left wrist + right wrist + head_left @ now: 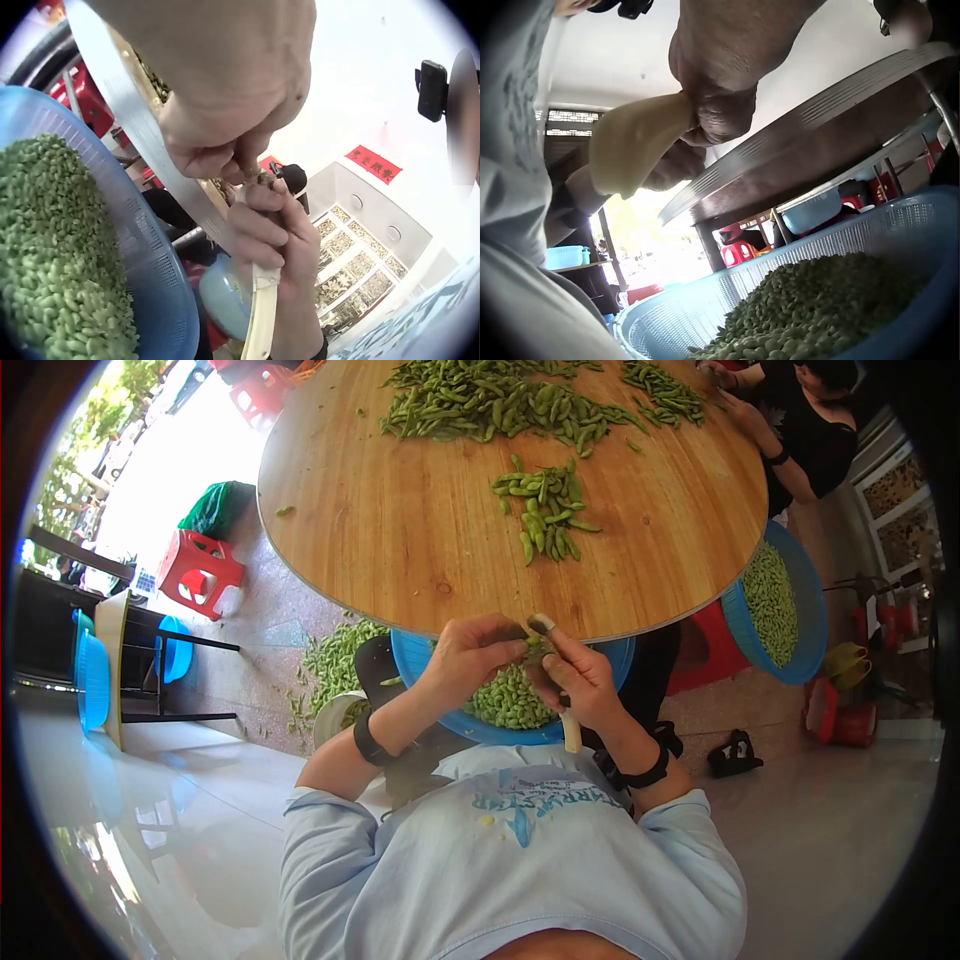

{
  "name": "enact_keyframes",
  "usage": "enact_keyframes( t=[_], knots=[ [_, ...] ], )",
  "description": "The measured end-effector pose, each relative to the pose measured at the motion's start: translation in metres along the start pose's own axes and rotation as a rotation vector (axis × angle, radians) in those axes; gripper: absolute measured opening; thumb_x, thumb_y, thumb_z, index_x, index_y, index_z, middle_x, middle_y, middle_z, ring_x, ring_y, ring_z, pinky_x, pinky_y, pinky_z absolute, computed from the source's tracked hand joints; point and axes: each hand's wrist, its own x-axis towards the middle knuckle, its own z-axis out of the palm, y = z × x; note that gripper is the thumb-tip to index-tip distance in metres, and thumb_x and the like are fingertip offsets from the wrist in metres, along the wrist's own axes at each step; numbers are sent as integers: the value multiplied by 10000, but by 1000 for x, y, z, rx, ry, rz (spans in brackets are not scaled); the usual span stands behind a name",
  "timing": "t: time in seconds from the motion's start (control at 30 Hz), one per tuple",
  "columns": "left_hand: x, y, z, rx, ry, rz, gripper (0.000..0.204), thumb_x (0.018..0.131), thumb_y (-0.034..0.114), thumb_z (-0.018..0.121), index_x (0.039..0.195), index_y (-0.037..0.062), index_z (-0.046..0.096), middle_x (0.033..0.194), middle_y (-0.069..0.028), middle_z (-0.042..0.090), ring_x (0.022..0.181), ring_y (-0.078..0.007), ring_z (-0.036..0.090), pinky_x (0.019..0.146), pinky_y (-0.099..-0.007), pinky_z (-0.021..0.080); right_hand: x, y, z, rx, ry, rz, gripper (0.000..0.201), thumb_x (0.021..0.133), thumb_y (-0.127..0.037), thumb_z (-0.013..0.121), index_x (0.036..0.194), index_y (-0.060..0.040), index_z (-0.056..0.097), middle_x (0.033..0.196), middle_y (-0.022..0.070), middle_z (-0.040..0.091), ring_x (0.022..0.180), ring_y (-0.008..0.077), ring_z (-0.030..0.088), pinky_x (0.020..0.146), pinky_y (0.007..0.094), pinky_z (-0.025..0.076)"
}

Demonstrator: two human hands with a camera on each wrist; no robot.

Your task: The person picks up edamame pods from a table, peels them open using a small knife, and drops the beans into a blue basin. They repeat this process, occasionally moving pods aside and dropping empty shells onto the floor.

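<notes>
Head view: left hand [468,660] pinches a small green pod [533,641], partly hidden by fingers, near the edge of the round wooden table [370,550]. Right hand [585,685] grips a cream handle [572,734], fingertips close beside the pod. Below both hands, a blue basket [410,658] holds shelled green beans [510,702]. Unshelled pods [548,510] lie heaped on the table.

On the tabletop [380,530], a large heap of pods [490,405] is spread at the far edge, with a smaller heap [665,395] set to its right. Nearer the near edge, a small pile [548,515] is placed. Below the near edge, beans [505,702] are held in a basket [408,660]; beyond the right edge, a second basket [810,600] is seen. Loose pods [340,655] are scattered on the floor [270,690], left of the near basket.
</notes>
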Motion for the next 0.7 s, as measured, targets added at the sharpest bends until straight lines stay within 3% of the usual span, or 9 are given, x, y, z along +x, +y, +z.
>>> enact_keyframes(
  t=[0.17, 0.37, 0.43, 0.57, 0.63, 0.7],
  knots=[
    [-2, -5, 1, -97, -16, -52, 126, 859, 60, 632, 968, -4, 639, 747, 13, 598, 577, -32, 472, 473, -179, 356, -4, 3, -3, -84, -22, -6, 426, 995, -118, 391, 1402, -1, 343, 720, -3, 493, 508, 40, 398, 447, 177, 342],
    [-4, -8, 8, -130, 18, 30, 129, 867, 56, 626, 976, -12, 619, 779, 7, 607, 583, -36, 478, 474, -182, 357, -4, 1, 3, -64, 14, -18, 418, 989, -93, 400, 1393, 2, 357, 714, -4, 495, 505, 37, 394, 445, 175, 334],
    [-3, -13, 10, -68, 63, 151, 118, 872, 48, 618, 970, -17, 616, 783, 2, 611, 579, -44, 479, 479, -185, 361, -4, 1, 2, -120, 31, -38, 414, 986, -81, 403, 1389, 3, 367, 714, -5, 496, 503, 36, 392, 444, 174, 331],
    [-4, -14, 13, -155, 88, 155, 86, 851, -8, 619, 936, -18, 606, 752, -14, 596, 553, -55, 475, 464, -193, 349, -6, 4, 4, -148, 51, -88, 390, 969, -43, 427, 1357, 2, 423, 746, 0, 518, 510, 29, 396, 444, 168, 323],
    [-2, -13, 8, -308, 15, -16, 71, 857, 3, 613, 925, -16, 608, 770, -26, 599, 549, -65, 474, 456, -196, 345, -6, 5, 3, -167, 69, -98, 382, 965, -33, 433, 1346, 3, 441, 761, 5, 530, 515, 27, 401, 445, 165, 320],
    [-2, -8, 4, -400, -43, -87, 67, 864, 16, 606, 924, -13, 606, 770, -27, 594, 547, -69, 472, 453, -196, 342, -5, 7, -5, -109, 1, -97, 382, 953, -16, 451, 1334, 13, 452, 801, 18, 557, 574, 46, 471, 467, 188, 378]
  ],
)
